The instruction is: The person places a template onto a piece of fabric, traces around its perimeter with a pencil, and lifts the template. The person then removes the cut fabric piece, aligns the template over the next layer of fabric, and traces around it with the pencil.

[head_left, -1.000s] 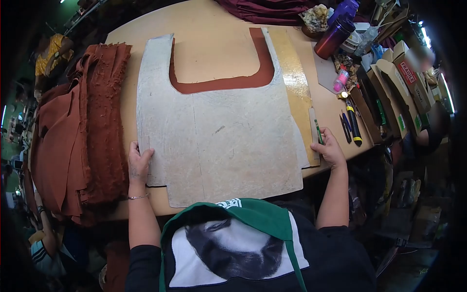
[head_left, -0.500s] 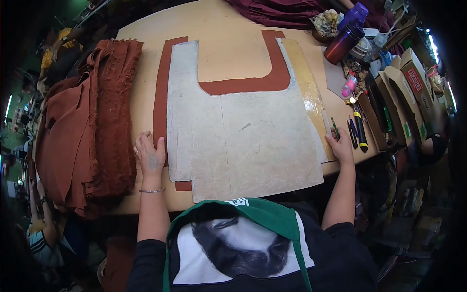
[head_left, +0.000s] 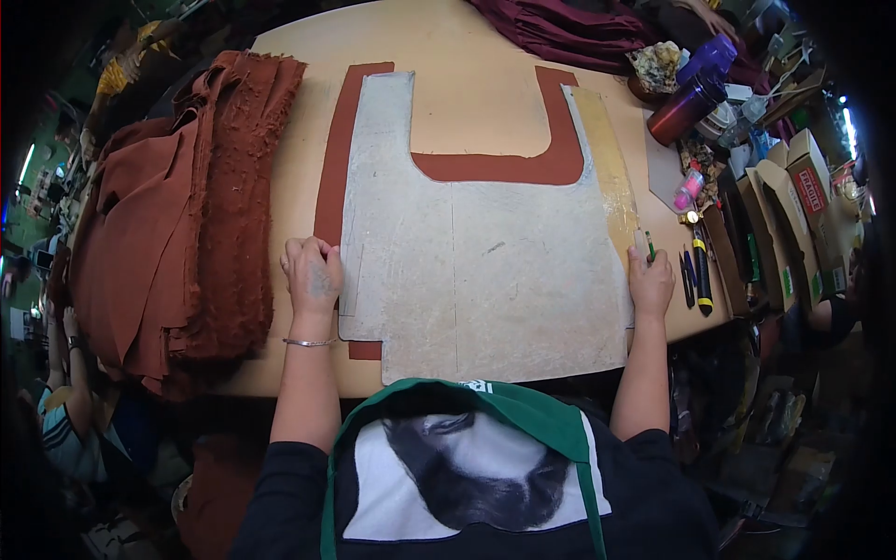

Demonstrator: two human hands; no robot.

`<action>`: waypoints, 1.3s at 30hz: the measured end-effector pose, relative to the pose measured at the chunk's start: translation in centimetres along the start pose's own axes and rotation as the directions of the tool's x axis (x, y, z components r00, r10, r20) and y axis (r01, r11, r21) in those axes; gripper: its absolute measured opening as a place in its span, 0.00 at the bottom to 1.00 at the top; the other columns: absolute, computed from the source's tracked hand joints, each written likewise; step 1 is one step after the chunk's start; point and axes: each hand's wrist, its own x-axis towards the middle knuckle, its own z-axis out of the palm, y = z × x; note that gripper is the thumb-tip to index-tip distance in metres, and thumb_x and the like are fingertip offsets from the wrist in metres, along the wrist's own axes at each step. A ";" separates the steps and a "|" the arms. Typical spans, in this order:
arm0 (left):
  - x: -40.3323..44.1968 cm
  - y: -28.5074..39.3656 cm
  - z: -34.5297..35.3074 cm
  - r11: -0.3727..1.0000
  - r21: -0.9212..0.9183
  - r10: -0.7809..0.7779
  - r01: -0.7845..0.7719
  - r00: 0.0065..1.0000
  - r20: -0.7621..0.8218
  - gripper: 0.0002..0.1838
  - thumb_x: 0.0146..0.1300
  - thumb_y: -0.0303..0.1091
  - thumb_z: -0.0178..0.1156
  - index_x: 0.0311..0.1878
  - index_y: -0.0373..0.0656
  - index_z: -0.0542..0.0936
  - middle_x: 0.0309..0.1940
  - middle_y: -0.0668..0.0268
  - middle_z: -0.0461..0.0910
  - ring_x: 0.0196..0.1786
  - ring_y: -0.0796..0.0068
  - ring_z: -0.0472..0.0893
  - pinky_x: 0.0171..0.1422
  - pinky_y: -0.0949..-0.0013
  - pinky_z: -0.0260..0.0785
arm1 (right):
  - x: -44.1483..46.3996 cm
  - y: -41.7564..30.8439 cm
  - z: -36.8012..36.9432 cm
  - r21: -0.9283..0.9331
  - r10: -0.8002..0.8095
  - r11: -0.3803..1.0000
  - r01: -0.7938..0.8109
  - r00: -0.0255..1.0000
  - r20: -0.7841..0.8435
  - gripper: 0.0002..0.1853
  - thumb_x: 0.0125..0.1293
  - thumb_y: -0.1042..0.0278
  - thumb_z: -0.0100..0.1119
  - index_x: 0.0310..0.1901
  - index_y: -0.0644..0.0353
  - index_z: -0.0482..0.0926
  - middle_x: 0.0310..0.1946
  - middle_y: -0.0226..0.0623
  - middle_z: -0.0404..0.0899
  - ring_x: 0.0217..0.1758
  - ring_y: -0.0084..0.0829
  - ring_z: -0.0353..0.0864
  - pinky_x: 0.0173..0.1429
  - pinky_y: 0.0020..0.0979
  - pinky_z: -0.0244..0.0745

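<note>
A large grey U-shaped pattern board (head_left: 495, 271) lies on rust-red fabric (head_left: 338, 149), which shows along its left side and inside the cutout. A shiny tan strip (head_left: 611, 177) runs along the board's right side. My left hand (head_left: 313, 271) rests at the left edge of the fabric and board, its fingers curled together; what they grip, if anything, is hidden. At the board's right edge my right hand (head_left: 651, 280) holds a green pencil (head_left: 651, 245) upright between its fingers, beside the tan strip's lower end.
Stacked rust-red fabric (head_left: 233, 205) covers the table's left side. To the right are a cutter (head_left: 700, 271), a pink bottle (head_left: 689, 189), a purple-red tumbler (head_left: 686, 107) and cardboard boxes (head_left: 807, 177). Maroon cloth (head_left: 569, 33) lies at the back; other people's arms show at the left.
The board has shifted right over the fabric, baring a red strip on its left. My left hand has let go of the board's edge, opened, then curled at the fabric. The view has shifted.
</note>
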 end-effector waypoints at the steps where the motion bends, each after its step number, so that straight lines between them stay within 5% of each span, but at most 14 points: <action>1: 0.0 0.2 -0.2 1.000 -0.018 0.006 -0.006 1.000 0.005 0.11 0.49 0.32 0.60 0.29 0.35 0.72 0.32 0.54 0.71 0.40 0.53 0.71 0.40 0.61 0.65 | 0.0 0.1 0.2 0.009 -0.008 1.000 0.008 1.000 -0.012 0.23 0.53 0.49 0.57 0.31 0.65 0.69 0.28 0.48 0.74 0.35 0.49 0.72 0.42 0.42 0.65; 6: 0.6 -0.4 0.5 0.987 -0.117 -0.115 0.113 0.993 -0.010 0.15 0.49 0.32 0.60 0.35 0.32 0.70 0.33 0.53 0.71 0.43 0.52 0.71 0.43 0.60 0.65 | 0.0 -0.1 0.0 -0.028 0.011 1.000 -0.012 1.000 -0.011 0.23 0.52 0.48 0.58 0.31 0.65 0.69 0.28 0.48 0.73 0.35 0.49 0.72 0.42 0.42 0.65; 9: 1.4 0.6 -1.1 0.921 -0.128 -0.337 0.369 0.916 0.215 0.13 0.49 0.33 0.60 0.33 0.34 0.71 0.34 0.52 0.71 0.43 0.51 0.71 0.45 0.60 0.66 | -0.1 0.0 0.3 -0.016 0.023 1.000 -0.023 1.000 -0.010 0.23 0.51 0.48 0.58 0.31 0.65 0.69 0.28 0.48 0.74 0.35 0.50 0.72 0.42 0.43 0.65; 12: 1.5 0.0 -0.1 0.912 -0.218 -0.269 0.348 0.908 0.322 0.12 0.50 0.34 0.59 0.32 0.35 0.72 0.34 0.51 0.71 0.43 0.51 0.71 0.46 0.58 0.66 | -0.1 0.3 0.3 0.019 0.014 1.000 -0.014 1.000 -0.005 0.24 0.51 0.48 0.59 0.31 0.65 0.69 0.28 0.48 0.74 0.35 0.49 0.72 0.42 0.44 0.65; 18: 0.6 2.3 -0.7 0.980 0.040 -0.198 0.195 0.976 0.091 0.10 0.54 0.32 0.55 0.33 0.35 0.72 0.34 0.51 0.71 0.41 0.50 0.70 0.47 0.55 0.65 | -0.2 0.4 0.3 0.043 -0.016 0.999 0.019 0.998 -0.060 0.23 0.50 0.49 0.60 0.28 0.65 0.70 0.25 0.48 0.74 0.31 0.48 0.72 0.38 0.42 0.67; 21: 0.6 1.8 0.1 0.990 0.027 -0.142 0.141 0.989 0.040 0.08 0.55 0.29 0.52 0.34 0.33 0.70 0.34 0.51 0.71 0.41 0.49 0.70 0.46 0.54 0.64 | 0.6 0.4 -0.9 0.209 0.136 0.963 -0.167 0.979 0.155 0.22 0.50 0.50 0.62 0.24 0.65 0.70 0.19 0.43 0.72 0.24 0.41 0.71 0.31 0.37 0.66; 24: 1.0 0.5 0.1 0.976 -0.193 -0.094 0.104 0.994 0.060 0.07 0.56 0.28 0.50 0.33 0.33 0.67 0.31 0.49 0.71 0.38 0.48 0.71 0.43 0.54 0.63 | 1.5 1.8 -1.0 0.419 0.178 0.863 -0.282 0.946 0.270 0.21 0.49 0.53 0.64 0.21 0.64 0.69 0.15 0.37 0.70 0.19 0.33 0.67 0.26 0.33 0.64; 26: 1.1 -0.3 0.0 0.948 -0.293 -0.108 0.123 0.992 0.065 0.06 0.57 0.28 0.49 0.32 0.34 0.66 0.28 0.48 0.71 0.35 0.47 0.71 0.41 0.54 0.63 | 1.9 2.8 -0.2 0.489 0.158 0.839 -0.239 0.966 0.203 0.19 0.48 0.57 0.66 0.21 0.64 0.69 0.16 0.34 0.69 0.20 0.29 0.65 0.27 0.32 0.63; 30: 1.0 -0.9 -1.4 0.928 -0.324 -0.164 0.185 0.982 0.091 0.09 0.58 0.31 0.49 0.31 0.35 0.65 0.27 0.44 0.72 0.34 0.43 0.73 0.37 0.53 0.64 | 4.0 5.0 0.0 0.341 -0.008 0.940 -0.011 0.999 0.052 0.20 0.49 0.55 0.64 0.22 0.65 0.70 0.18 0.39 0.71 0.22 0.32 0.68 0.30 0.34 0.65; 33: 1.1 -1.6 -1.1 0.850 -0.421 -0.272 0.316 0.948 0.162 0.13 0.57 0.36 0.53 0.34 0.34 0.66 0.29 0.47 0.74 0.35 0.46 0.74 0.40 0.56 0.66 | 4.4 4.1 -0.9 0.019 0.072 0.997 -0.077 0.981 0.181 0.21 0.51 0.52 0.61 0.27 0.66 0.72 0.30 0.49 0.73 0.33 0.45 0.72 0.38 0.39 0.67; 35: 1.2 -1.0 -1.5 0.787 -0.453 -0.331 0.419 0.906 0.263 0.17 0.55 0.39 0.56 0.37 0.33 0.67 0.30 0.48 0.76 0.36 0.48 0.76 0.42 0.58 0.67 | 3.8 3.3 -0.3 -0.040 0.020 0.999 -0.017 0.996 0.083 0.21 0.52 0.52 0.59 0.31 0.66 0.71 0.32 0.49 0.73 0.36 0.47 0.72 0.42 0.41 0.66; 39: 1.3 0.1 -2.2 0.902 -0.205 -0.296 0.379 0.891 0.343 0.22 0.55 0.41 0.57 0.43 0.30 0.71 0.38 0.52 0.77 0.41 0.64 0.77 0.46 0.68 0.68 | 2.3 1.0 1.0 -0.127 0.005 0.992 -0.013 0.998 -0.067 0.20 0.55 0.52 0.55 0.36 0.63 0.70 0.35 0.49 0.72 0.43 0.49 0.69 0.47 0.43 0.64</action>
